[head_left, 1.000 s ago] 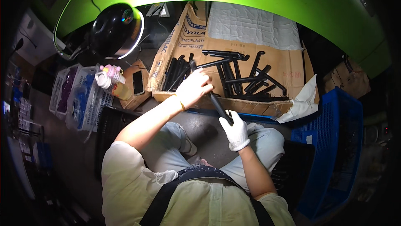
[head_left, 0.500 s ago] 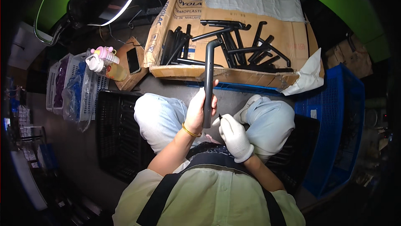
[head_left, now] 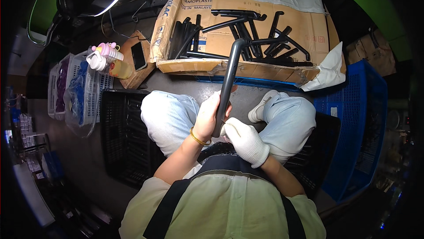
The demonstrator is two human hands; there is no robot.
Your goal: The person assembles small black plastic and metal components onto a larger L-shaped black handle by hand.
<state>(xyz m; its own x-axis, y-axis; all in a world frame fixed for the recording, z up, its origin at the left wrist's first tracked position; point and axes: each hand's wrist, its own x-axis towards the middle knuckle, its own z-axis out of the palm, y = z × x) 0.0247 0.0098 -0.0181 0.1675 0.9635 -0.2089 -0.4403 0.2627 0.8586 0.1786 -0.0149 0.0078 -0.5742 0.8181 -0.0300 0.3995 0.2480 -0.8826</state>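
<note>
Black bent tube (head_left: 227,86), white glove (head_left: 245,141) (right hand), brown cardboard tray (head_left: 304,26), blue crate (head_left: 362,124), pink-capped bottle (head_left: 106,55)

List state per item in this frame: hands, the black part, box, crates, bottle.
left hand: bare, closed around the black bent tube
right hand: white glove on, at the tube's lower end
black bent tube: held upright over the lap, bend at top
cardboard box: open, flaps spread, black parts lying loose inside
blue crate: on the person's right, contents not clear
black crate: on the left, contents not clear
bottle: capped, lying tilted
</note>
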